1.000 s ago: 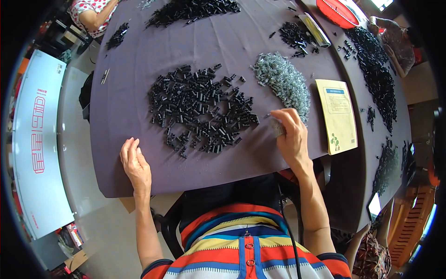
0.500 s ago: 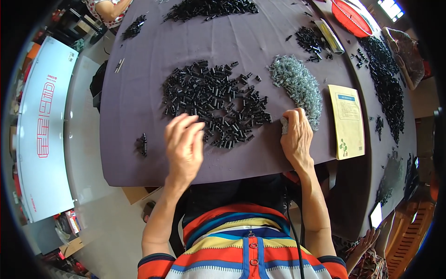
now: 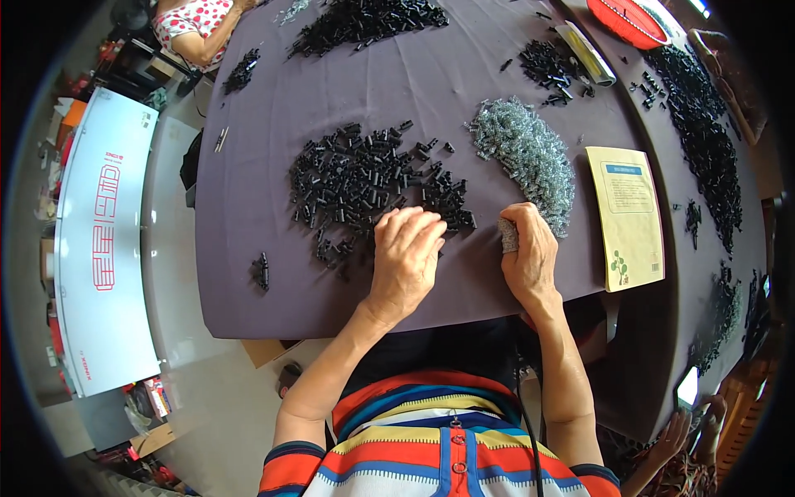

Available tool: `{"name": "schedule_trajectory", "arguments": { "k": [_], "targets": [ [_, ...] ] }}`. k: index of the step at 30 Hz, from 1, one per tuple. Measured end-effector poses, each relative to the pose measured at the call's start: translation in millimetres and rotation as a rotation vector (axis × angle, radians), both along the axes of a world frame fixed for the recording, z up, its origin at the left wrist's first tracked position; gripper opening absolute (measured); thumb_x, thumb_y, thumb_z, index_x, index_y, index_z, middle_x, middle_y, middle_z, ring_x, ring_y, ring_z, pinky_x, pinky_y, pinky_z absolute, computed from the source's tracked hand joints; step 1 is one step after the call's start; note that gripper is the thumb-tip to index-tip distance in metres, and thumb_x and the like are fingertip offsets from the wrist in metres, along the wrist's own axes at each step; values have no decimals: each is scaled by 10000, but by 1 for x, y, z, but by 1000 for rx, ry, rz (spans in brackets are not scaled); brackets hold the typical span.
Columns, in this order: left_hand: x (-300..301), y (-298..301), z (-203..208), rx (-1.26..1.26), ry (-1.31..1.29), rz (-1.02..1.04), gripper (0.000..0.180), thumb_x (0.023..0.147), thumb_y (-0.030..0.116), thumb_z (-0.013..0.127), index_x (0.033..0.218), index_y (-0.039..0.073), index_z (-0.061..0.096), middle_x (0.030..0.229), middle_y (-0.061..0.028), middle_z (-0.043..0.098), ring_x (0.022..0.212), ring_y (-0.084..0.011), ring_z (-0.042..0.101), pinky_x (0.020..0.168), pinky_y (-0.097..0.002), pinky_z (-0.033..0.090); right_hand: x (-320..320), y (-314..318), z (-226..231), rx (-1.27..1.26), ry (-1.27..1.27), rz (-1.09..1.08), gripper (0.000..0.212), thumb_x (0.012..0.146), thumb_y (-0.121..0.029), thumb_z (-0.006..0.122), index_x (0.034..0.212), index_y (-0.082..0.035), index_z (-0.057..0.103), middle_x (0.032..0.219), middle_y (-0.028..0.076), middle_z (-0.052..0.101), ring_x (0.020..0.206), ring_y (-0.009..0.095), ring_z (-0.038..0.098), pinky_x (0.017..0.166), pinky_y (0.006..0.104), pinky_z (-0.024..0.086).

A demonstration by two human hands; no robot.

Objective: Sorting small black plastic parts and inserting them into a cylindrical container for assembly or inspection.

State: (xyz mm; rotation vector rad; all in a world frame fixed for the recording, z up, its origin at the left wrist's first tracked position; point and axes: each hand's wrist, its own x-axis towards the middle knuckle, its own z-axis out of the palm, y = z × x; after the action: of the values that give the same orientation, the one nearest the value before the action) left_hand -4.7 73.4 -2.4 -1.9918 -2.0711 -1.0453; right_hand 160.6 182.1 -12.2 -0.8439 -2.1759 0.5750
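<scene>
My left hand (image 3: 406,257) is over the near right edge of the pile of black tube pieces (image 3: 356,182), palm turned right. Its fingers are curled in toward the thumb, and anything between them is too small to make out. My right hand (image 3: 531,253) is at the near end of the pile of small clear plastic pieces (image 3: 534,161). Its fingers are bent closed, with a grey wrap (image 3: 508,236) around one digit; their tips and whatever they grip are hidden. A gap of tablecloth separates the hands.
A yellow packet (image 3: 625,219) lies right of the clear pile. More black pieces (image 3: 368,25) are heaped at the far side. A red basket (image 3: 628,23) stands far right. Another person's arm (image 3: 195,45) shows far left; another person's hands (image 3: 675,435) hold a phone at lower right.
My left hand has moved right along the near side of the black pile, and its fingers have drawn in. My right hand stays by the clear pile. The whole view has shifted slightly.
</scene>
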Motion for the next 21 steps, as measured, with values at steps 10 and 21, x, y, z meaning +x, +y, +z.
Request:
{"name": "schedule_trajectory", "arguments": {
  "k": [10,21],
  "targets": [
    [-9,35,11,-61,-33,91,228,757,55,700,978,94,657,920,-53,559,903,-256,499,815,-377,418,1,2,2,-22,-12,19,323,633,108,545,919,-39,525,890,108,574,858,326,575,738,391,460],
    [-5,32,14,39,-68,71,147,789,15,662,923,74,657,979,-48,611,948,-229,547,811,-361,425,1,1,3,-17,2,29,317,642,110,536,925,-34,552,915,108,608,874,327,596,751,392,477]
  ]
}}
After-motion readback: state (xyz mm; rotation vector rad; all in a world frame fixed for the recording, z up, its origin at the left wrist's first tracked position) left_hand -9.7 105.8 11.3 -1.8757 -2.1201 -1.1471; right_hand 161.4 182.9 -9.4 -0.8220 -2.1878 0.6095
